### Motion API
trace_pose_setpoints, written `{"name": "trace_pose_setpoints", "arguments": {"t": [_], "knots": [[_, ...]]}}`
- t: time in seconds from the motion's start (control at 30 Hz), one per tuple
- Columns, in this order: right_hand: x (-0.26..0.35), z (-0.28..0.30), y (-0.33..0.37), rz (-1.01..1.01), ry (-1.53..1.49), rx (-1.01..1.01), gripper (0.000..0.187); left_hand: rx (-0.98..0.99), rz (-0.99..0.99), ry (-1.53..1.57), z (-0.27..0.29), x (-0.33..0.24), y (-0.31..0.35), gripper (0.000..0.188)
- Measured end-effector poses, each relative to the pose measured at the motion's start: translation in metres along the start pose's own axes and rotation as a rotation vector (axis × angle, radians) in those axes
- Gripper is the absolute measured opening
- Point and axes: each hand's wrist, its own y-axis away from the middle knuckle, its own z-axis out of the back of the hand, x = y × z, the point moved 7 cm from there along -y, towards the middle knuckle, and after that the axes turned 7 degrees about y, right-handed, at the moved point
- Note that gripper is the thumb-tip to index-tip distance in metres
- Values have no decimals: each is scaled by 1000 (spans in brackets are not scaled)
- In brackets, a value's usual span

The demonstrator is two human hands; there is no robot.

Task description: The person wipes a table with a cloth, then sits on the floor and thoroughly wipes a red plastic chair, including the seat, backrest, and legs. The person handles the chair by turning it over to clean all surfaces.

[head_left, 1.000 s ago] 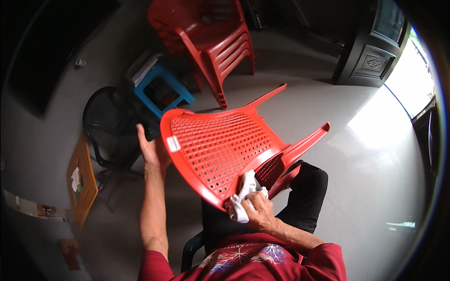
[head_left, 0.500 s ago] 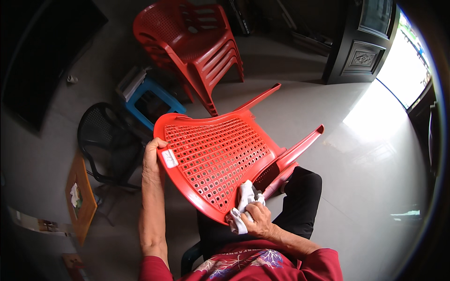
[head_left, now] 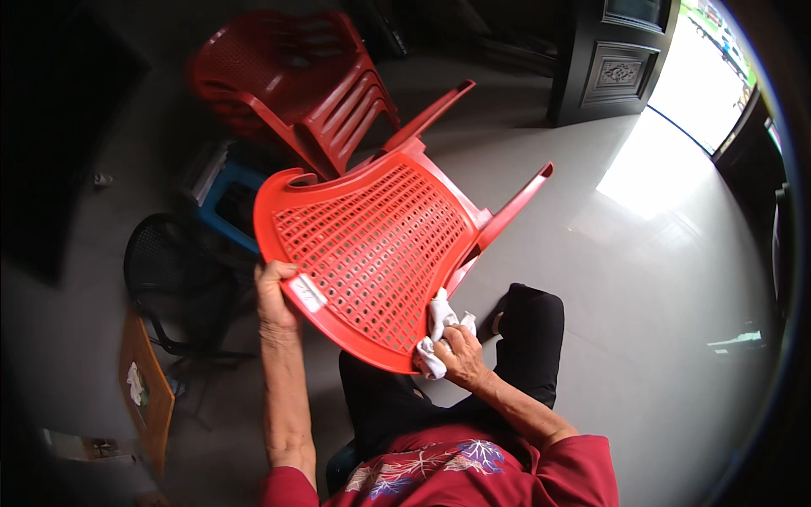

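A red plastic chair [head_left: 372, 253] with a perforated panel is held tilted in front of me, two of its legs sticking out toward the upper right. My left hand [head_left: 277, 291] grips its left rim, thumb on top beside a white label [head_left: 307, 292]; the other fingers are hidden behind the rim. In my right hand [head_left: 460, 355] a crumpled white cloth [head_left: 441, 319] is bunched against the chair's lower right edge. The cloth touches the rim there.
Stacked red chairs [head_left: 296, 84] stand beyond, with a blue stool [head_left: 226, 203] beside them. At the left are a black chair [head_left: 173, 279] and a small wooden table [head_left: 152, 397]. A dark carved door [head_left: 615, 68] stands by a bright doorway at the upper right.
The chair has been raised and tilted away, shifting up and left in the view. Both hands moved with it, still holding rim and cloth. The view itself has also shifted slightly.
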Motion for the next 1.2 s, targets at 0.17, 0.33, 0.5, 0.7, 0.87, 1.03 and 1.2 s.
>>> {"name": "trace_pose_setpoints", "arguments": {"t": [0.17, 0.33, 0.5, 0.7, 0.87, 1.03, 1.2], "knots": [[-10, -20, 18, -7, -4, 167, 24, 33, -67, 60, -8, 20, 14, 54], [-22, -24, 17, -81, -391, 623, 34, -36, -14, 40, 17, 35, 40, 56], [-88, 9, -75, -722, -1035, 286, 47, 17, 11, 85, 8, 49, 67, 58], [-177, -47, -152, -855, -401, 227, 50, 33, -5, -63, -22, 44, 92, 58], [-103, -55, -155, -642, 35, 165, 44, 27, -26, -270, -6, 53, 104, 58], [-5, -43, -152, -428, 8, 213, 47, 47, 20, -327, 3, 51, 108, 53], [58, 2, -157, -134, -314, 135, 52, 88, -104, -128, -10, 59, 110, 62]]}}
